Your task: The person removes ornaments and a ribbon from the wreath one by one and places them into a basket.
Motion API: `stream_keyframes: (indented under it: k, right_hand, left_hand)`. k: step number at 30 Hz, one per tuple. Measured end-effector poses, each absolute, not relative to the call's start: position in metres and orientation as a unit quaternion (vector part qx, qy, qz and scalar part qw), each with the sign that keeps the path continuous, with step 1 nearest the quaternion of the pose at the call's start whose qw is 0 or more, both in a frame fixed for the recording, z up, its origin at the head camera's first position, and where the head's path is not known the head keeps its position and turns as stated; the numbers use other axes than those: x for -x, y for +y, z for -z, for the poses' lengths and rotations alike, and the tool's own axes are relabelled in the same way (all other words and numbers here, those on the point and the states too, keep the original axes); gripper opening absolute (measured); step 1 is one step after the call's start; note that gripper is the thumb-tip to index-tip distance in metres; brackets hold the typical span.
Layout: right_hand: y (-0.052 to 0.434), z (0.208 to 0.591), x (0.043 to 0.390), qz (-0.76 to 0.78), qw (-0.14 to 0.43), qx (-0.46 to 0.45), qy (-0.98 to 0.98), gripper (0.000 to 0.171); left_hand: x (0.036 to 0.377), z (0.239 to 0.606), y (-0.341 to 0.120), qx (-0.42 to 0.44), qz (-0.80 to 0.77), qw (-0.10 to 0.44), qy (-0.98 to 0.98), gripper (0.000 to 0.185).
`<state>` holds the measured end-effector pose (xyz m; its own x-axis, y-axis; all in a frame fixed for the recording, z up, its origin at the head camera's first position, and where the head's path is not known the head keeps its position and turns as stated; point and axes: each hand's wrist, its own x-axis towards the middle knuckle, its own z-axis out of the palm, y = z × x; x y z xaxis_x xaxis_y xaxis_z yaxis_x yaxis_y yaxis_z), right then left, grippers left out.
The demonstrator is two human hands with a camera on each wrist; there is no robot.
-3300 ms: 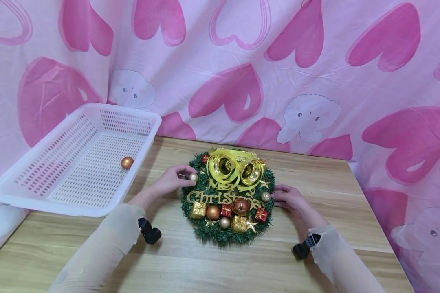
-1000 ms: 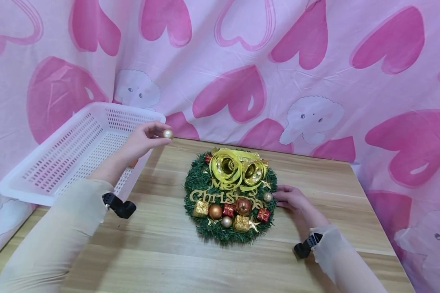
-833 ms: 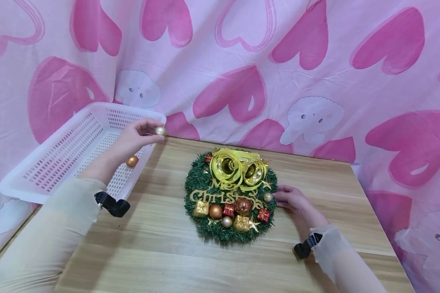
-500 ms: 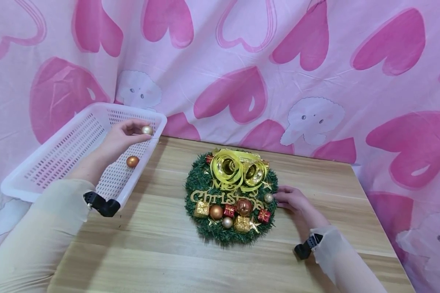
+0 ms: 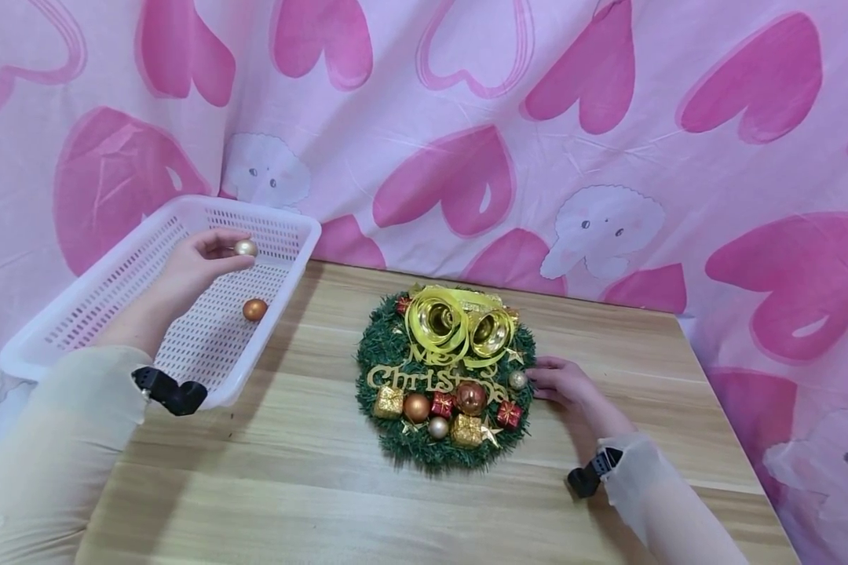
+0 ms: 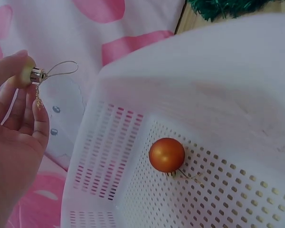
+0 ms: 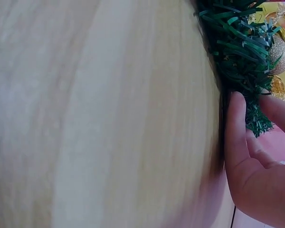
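A pearly gold Christmas bauble point(image 5: 245, 248) is pinched between the thumb and fingers of my left hand point(image 5: 194, 263), over the white basket point(image 5: 309, 235). In the left wrist view its metal cap and gold thread loop point(image 6: 61, 69) stick out from the fingers. An orange-copper bauble point(image 5: 255, 309) lies on the basket's perforated floor. At the table's middle lies a green Christmas wreath point(image 5: 434, 455) with bells, baubles, small gift boxes and gold lettering. My right hand point(image 5: 565, 386) holds the wreath's right edge, thumb and fingers on either side of the tinsel in the right wrist view.
The basket stands at the left of the wooden table point(image 5: 311, 494), its near right corner over the tabletop. A pink heart-patterned curtain point(image 5: 438, 86) hangs right behind the table and along both sides.
My left hand has carried the gold bauble from the wreath's left side, leftward across the basket's right rim, to over its inside. The right hand has stayed at the wreath's edge.
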<state>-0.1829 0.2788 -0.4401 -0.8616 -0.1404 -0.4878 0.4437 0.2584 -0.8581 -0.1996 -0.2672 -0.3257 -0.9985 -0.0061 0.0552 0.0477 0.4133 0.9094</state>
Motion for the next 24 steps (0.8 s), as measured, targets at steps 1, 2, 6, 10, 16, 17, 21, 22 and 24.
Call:
stream_keyframes:
  k: [1,2,6,10,16,17,21,22,24]
  right_hand:
    - [0.278,0.44,0.184,0.601,0.243,-0.107,0.754,0.067]
    - [0.278,0.44,0.185,0.602,0.242,-0.111,0.753,0.067]
    - [0.276,0.439,0.187,0.596,0.241,-0.116,0.757,0.066]
    - [0.274,0.439,0.188,0.587,0.24,-0.12,0.764,0.063]
    - [0.272,0.438,0.189,0.587,0.239,-0.121,0.764,0.065]
    - [0.272,0.438,0.189,0.587,0.239,-0.12,0.764,0.064]
    - [0.272,0.438,0.189,0.588,0.239,-0.124,0.762,0.061]
    - [0.272,0.438,0.188,0.588,0.241,-0.125,0.762,0.061]
    - [0.273,0.438,0.188,0.588,0.24,-0.129,0.762,0.061]
  left_hand:
    - [0.199,0.326,-0.269,0.011,0.545,0.026,-0.838,0.022]
    - [0.199,0.326,-0.27,0.008,0.547,0.025,-0.837,0.022]
    - [0.198,0.327,-0.273,0.002,0.548,0.026,-0.836,0.02]
    - [0.197,0.327,-0.275,0.0,0.547,0.023,-0.837,0.02]
    - [0.196,0.325,-0.283,0.003,0.534,0.022,-0.845,0.021]
    - [0.196,0.325,-0.285,0.004,0.534,0.02,-0.845,0.022]
    - [0.195,0.326,-0.291,-0.001,0.517,0.004,-0.856,0.023]
    - [0.195,0.326,-0.293,-0.003,0.507,-0.004,-0.862,0.025]
    - [0.194,0.328,-0.296,-0.011,0.488,-0.025,-0.872,0.032]
